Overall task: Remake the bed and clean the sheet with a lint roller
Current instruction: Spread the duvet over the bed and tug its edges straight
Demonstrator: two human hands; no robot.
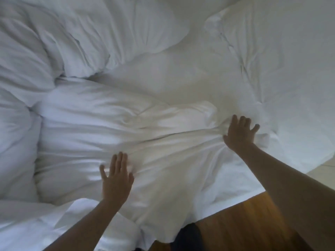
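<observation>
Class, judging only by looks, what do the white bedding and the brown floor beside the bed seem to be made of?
White bedding: probably woven cotton or a blend, matte, judging by its soft creases and puffy folds. Brown floor: looks like wood or laminate, slightly glossy, with lengthwise grain streaks.

Two hands, left point(116, 178) and right point(239, 131), one white duvet point(108, 124), and at least two pillows point(81, 33).
</observation>
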